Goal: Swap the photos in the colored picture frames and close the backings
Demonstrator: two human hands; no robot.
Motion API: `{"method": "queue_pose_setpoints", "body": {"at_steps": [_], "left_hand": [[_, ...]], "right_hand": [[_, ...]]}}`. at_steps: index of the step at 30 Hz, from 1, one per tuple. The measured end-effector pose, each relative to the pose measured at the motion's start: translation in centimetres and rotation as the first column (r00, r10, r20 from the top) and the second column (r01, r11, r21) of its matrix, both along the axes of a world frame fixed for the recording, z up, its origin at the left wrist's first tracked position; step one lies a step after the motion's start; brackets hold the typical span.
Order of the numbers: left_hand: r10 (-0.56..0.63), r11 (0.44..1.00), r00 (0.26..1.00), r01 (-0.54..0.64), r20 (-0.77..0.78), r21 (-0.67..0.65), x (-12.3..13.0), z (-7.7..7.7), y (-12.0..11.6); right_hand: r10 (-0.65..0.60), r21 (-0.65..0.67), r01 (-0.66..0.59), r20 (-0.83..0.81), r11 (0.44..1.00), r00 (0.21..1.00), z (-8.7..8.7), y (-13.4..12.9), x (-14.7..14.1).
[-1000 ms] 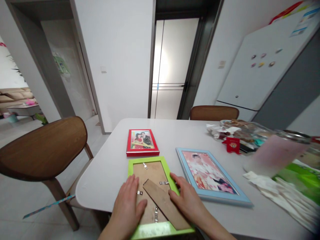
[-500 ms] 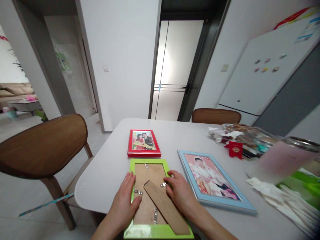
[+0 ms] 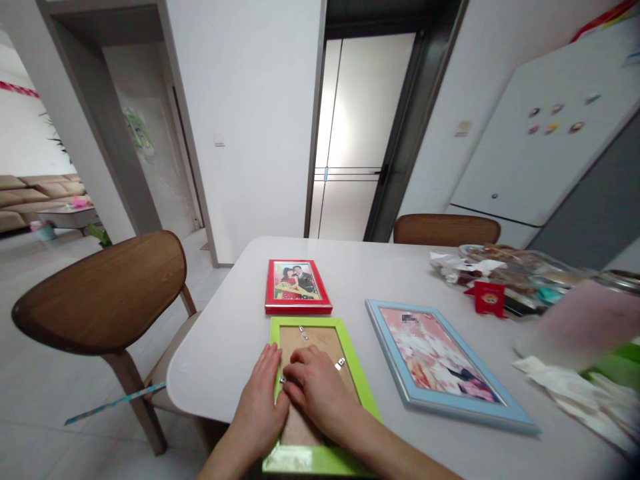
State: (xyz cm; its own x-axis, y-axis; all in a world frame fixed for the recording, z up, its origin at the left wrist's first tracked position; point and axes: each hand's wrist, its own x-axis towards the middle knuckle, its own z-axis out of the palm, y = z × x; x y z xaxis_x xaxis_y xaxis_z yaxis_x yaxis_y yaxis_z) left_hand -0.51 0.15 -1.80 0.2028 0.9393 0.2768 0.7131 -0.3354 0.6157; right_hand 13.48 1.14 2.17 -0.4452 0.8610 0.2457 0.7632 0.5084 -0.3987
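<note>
A green picture frame (image 3: 301, 459) lies face down at the near table edge, its brown backing board (image 3: 299, 430) showing. My left hand (image 3: 261, 403) holds the frame's left side, fingers along the rim and thumb at the board. Reaching across the board, my right hand (image 3: 323, 393) has its fingertips closed at the left metal clip (image 3: 283, 380), which is mostly covered. A top clip (image 3: 303, 333) and a right clip (image 3: 341, 365) are in sight. The board's support leg and the bottom clip are hidden under my right hand and forearm.
On the white table (image 3: 225, 353), a red picture frame (image 3: 298, 309) lies beyond the green one, and a larger blue picture frame (image 3: 400, 373) lies to the right. Farther right are a pink jar (image 3: 570, 327), a red box (image 3: 489, 299) and white gloves (image 3: 565, 387). Wooden chairs (image 3: 105, 293) stand around.
My right hand has moved left from the right clip to the left clip, and its arm now covers the support leg. My left hand stays on the frame. The view has shifted slightly left.
</note>
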Motion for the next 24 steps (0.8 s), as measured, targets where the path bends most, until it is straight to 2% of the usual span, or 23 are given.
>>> {"method": "queue_pose_setpoints", "body": {"at_steps": [4, 8, 12, 14, 19, 24], "left_hand": [[-0.016, 1.000, 0.997, 0.016, -0.077, -0.005, 0.1, 0.3, -0.2], [0.010, 1.000, 0.993, -0.013, -0.121, -0.025, 0.3, 0.6, -0.4], [0.017, 0.999, 0.992, -0.020, -0.122, -0.024, 0.5, 0.8, -0.3], [0.019, 0.999, 0.992, -0.022, -0.127, -0.026, 0.6, 0.8, -0.2], [0.019, 0.999, 0.992, -0.023, -0.127, -0.033, 0.7, 0.9, 0.0], [0.026, 0.999, 0.996, -0.028, -0.085, -0.026, 0.8, 0.8, 0.1]], "right_hand": [[-0.065, 0.014, 0.064, 0.034, 0.998, 0.997, -0.3, 0.9, -0.9], [-0.066, 0.026, 0.066, 0.012, 0.997, 0.998, -0.7, 2.1, 0.2], [-0.209, 0.062, 0.209, 0.002, 0.976, 0.978, -1.0, 4.1, 1.7], [-0.238, 0.063, 0.237, 0.012, 0.969, 0.971, -1.2, 5.1, 2.1], [-0.263, 0.067, 0.261, 0.030, 0.963, 0.964, -1.6, 5.7, 2.1], [-0.238, 0.056, 0.236, 0.027, 0.970, 0.971, -1.3, 5.6, 1.8]]}}
